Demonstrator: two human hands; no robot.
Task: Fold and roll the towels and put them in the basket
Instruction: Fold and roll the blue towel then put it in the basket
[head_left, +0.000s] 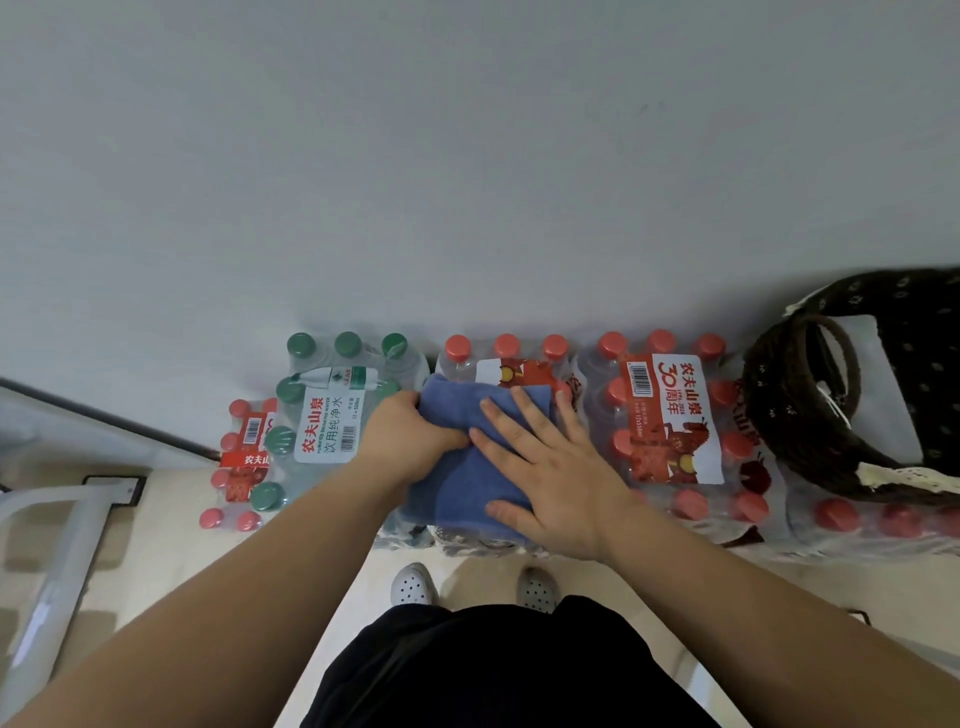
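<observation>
Head view: two hands (410, 436) (550, 467) on one blue towel (457, 483), one basket (810, 395).

We see both bare forearms reaching forward and converging at centre. Left hand (410, 436): fingers curled under into a loose fist, knuckles up, thumb tucked toward the right hand. Right hand (545, 467): palm down, fingers spread and flat, thumb splayed toward us. The two hands touch at the left hand's knuckles.
</observation>
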